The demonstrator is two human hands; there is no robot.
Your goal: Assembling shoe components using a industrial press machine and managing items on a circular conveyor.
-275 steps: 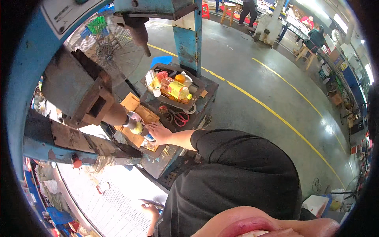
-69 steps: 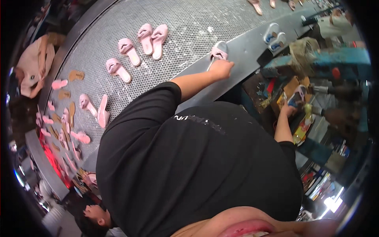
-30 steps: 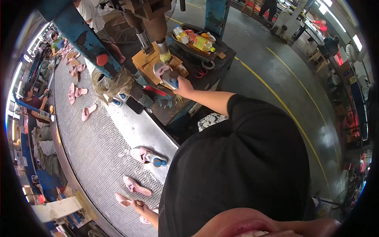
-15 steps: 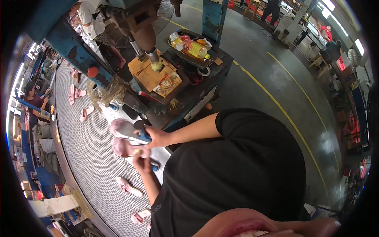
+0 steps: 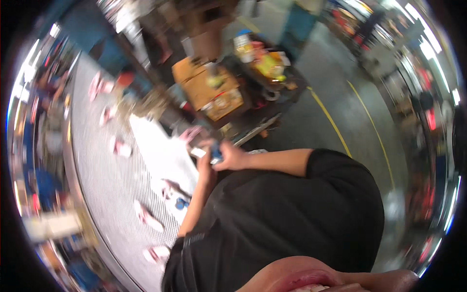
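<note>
The picture is smeared by motion. My right hand (image 5: 231, 156) is closed round a blue-handled tool (image 5: 215, 153), its head blurred; I cannot tell its exact kind. Against it, my left hand (image 5: 206, 168) is closed on a pink slipper (image 5: 192, 133) with a pale sole, its outline partly hidden by fingers. Below the hands, another pink slipper (image 5: 171, 189) lies beside a round blue thing (image 5: 181, 203) on the white strip (image 5: 158, 141) along the belt's near edge.
A mesh conveyor belt (image 5: 109, 190) runs along the left, carrying several spaced pink slippers (image 5: 147, 216). Ahead stands a press machine (image 5: 206, 41) over a brown board (image 5: 206, 90). A tray with bottles (image 5: 267, 63) sits on the machine's table. Yellow floor lines (image 5: 333, 121) run on the right.
Both hands have moved right and up in the picture, closer together, carrying the slipper and tool nearer the machine table. My view has shifted, and the scene is more blurred.
</note>
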